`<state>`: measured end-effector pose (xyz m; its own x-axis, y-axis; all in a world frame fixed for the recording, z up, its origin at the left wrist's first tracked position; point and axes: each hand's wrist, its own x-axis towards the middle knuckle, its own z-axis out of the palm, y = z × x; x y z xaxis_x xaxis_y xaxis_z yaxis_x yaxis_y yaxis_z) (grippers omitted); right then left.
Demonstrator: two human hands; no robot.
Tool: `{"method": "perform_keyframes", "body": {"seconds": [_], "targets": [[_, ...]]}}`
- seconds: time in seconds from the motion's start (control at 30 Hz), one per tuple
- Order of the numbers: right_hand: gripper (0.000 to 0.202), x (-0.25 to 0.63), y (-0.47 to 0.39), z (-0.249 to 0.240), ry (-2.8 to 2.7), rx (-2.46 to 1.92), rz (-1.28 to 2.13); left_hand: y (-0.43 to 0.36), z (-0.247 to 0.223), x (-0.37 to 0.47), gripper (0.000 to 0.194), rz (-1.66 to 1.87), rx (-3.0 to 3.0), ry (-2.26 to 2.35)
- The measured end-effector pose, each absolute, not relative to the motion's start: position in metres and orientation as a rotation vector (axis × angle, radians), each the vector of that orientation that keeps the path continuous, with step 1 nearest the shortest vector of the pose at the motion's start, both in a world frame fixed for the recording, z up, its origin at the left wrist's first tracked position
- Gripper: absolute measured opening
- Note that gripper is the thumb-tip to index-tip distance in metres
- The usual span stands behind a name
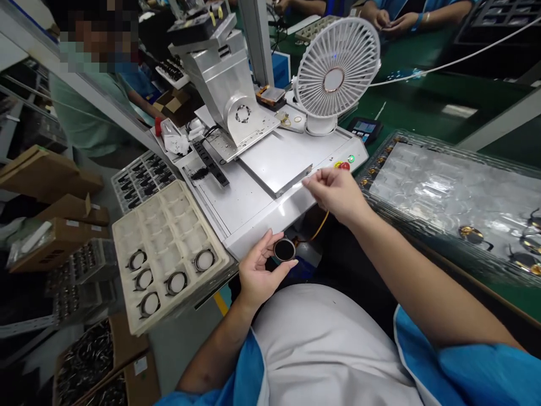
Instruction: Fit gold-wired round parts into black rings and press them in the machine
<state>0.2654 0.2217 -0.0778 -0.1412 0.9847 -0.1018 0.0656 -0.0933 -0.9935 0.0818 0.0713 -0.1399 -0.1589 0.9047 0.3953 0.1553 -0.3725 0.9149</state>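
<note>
My left hand (264, 269) holds a round part with a black face and metal rim (284, 250) between thumb and fingers, just off the white machine's front edge. My right hand (333, 192) is raised over that front edge, near the corner of a flat metal plate (276, 163). Its fingertips are pinched together, and whatever they hold, if anything, is too small to make out. To the left lies a cream tray (164, 210) with several round watch-like cases in its lower pockets. On the right, a clear tray (422, 194) carries several round parts with small cables.
A metal fixture (226, 84) stands on the machine (245, 214). Behind it on the right are a white fan (338, 70) and a red button (345, 166). Cardboard boxes (63, 237) sit at far left. Other people work at the back, one in green (84, 107).
</note>
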Motion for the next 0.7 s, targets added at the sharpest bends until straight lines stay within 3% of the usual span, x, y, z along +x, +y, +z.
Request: {"method": "perform_keyframes", "body": {"seconds": [0.17, 0.7], "targets": [[0.038, 0.255, 0.145, -0.079, -1.499, -1.106, 1.735, 0.071, -0.14, 0.081, 0.084, 1.529, 1.572, 1.305], [0.029, 0.25, 0.129, -0.093, -1.67, -1.175, 1.511, 0.067, -0.135, 0.082, 0.074, 1.514, 1.576, 1.368]]}}
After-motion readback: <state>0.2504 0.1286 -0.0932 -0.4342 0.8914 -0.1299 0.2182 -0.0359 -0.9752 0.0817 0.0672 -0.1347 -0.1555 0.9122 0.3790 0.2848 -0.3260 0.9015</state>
